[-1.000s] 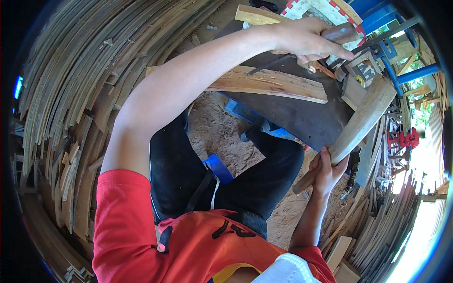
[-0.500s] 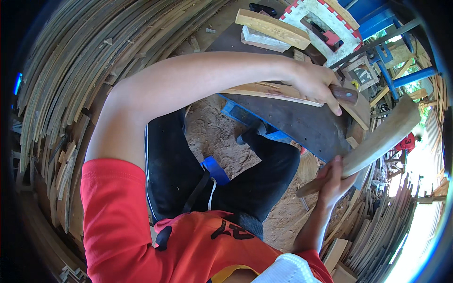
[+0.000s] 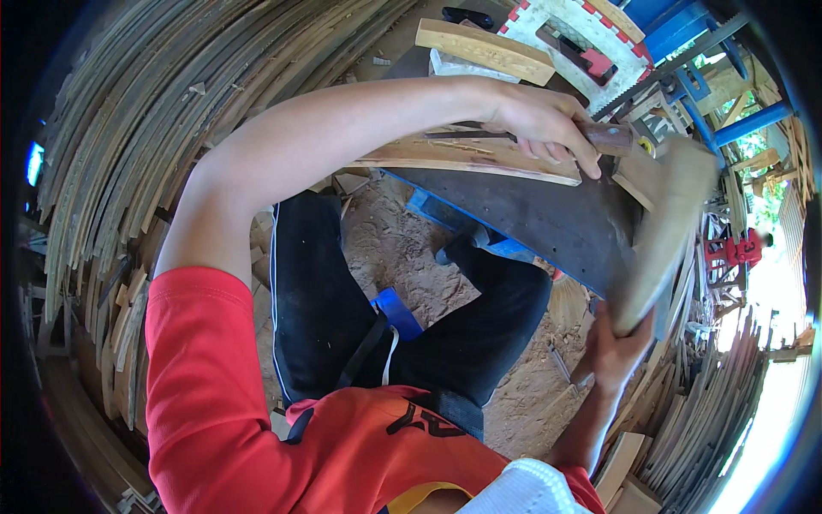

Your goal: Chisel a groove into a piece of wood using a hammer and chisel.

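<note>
My left hand [image 3: 548,124] is closed round the wooden handle of a chisel [image 3: 605,139], whose dark blade points left, low over a pale plank [image 3: 488,164]. Whether the blade's tip touches the wood I cannot tell. My right hand [image 3: 618,349] grips the narrow end of a wooden club-shaped mallet [image 3: 661,236]. The mallet stands tilted up, smeared by motion, its thick end just right of the chisel's handle end.
The plank lies on a dark-topped workbench [image 3: 531,210] with a blue frame. Beyond it are a wood block [image 3: 484,50], a white and red machine part [image 3: 582,51] and a long saw blade [image 3: 672,67]. Stacked boards [image 3: 171,111] line the left. A person in red [image 3: 738,248] is far right.
The mallet has swung left and more upright, its thick end nearer the chisel's handle. My left hand and the chisel have shifted slightly left, and the blade shows now.
</note>
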Available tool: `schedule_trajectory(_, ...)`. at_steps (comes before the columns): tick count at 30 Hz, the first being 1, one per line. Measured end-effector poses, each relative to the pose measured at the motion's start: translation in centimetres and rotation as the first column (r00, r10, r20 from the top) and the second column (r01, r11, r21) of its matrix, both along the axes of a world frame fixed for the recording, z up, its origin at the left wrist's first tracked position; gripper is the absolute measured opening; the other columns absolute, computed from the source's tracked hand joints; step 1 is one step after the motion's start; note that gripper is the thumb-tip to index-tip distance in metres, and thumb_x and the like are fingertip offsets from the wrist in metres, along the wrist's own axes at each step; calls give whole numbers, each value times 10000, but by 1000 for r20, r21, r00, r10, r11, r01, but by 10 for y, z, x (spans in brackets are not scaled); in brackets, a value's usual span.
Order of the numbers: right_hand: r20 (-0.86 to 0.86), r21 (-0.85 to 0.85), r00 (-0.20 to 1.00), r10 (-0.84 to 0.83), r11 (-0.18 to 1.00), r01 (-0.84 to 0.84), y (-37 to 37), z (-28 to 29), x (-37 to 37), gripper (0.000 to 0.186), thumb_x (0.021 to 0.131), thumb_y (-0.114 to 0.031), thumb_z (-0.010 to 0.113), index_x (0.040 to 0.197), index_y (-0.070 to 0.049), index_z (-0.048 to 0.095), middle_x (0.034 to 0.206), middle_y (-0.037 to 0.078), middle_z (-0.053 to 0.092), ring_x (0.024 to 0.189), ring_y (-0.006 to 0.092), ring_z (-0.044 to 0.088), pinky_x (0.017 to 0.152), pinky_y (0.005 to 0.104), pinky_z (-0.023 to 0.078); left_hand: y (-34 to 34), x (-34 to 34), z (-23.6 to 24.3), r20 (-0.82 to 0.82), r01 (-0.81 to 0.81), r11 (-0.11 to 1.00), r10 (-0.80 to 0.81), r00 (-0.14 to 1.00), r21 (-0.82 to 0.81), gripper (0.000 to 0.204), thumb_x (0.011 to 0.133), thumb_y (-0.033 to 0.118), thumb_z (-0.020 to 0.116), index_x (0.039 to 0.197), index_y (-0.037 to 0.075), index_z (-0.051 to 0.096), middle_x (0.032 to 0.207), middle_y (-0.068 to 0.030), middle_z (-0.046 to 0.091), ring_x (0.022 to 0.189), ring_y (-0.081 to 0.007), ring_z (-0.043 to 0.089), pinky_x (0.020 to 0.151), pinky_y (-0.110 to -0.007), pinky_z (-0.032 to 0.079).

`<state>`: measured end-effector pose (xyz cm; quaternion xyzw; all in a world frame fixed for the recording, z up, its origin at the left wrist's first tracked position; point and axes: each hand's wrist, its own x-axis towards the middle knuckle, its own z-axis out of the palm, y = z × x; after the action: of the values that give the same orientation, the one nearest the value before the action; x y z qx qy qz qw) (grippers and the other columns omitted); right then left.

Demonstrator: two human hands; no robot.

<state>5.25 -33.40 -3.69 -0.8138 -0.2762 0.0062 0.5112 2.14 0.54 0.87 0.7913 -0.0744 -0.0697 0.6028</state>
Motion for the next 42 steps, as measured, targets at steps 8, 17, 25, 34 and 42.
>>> schedule_trajectory(8,490,-241,864,116,970,7,21,0,7,414,843,-116,778,1145,36,540,760,99,608,637,268,636,636,363,526,2,-9,-4,-40,2,998,-5,999,-62,255,873,349,755,892,142,608,594,115,311,478,-9,247,448,-231,148)
schedule_trajectory(17,250,-89,968,9,996,14,18,-19,16,414,868,-71,741,1204,24,519,836,100,609,692,149,586,611,318,486,4,-23,0,-41,53,998,-54,998,-20,242,865,311,757,862,117,611,571,104,345,459,-7,302,416,-228,189)
schedule_trajectory(25,274,-25,960,53,999,-48,41,-24,-1,366,869,-95,747,1141,21,531,790,83,605,619,141,573,584,309,494,24,-31,5,87,51,992,-41,995,-114,252,868,281,730,794,84,594,537,93,347,427,-27,292,397,-231,188)
schedule_trajectory(34,-117,52,969,216,976,-211,75,-21,12,345,905,-120,749,1111,32,518,711,57,598,454,70,526,383,227,392,116,-109,16,686,468,515,416,597,-718,380,991,310,557,638,215,450,483,86,356,385,-68,263,359,-262,210)
schedule_trajectory(42,497,-402,792,354,903,-151,121,5,96,518,758,-189,791,1215,-41,596,1156,204,672,974,390,690,817,431,561,58,-137,36,475,-659,341,485,734,670,450,880,445,771,870,1,697,623,-40,566,590,-152,528,572,-324,439)
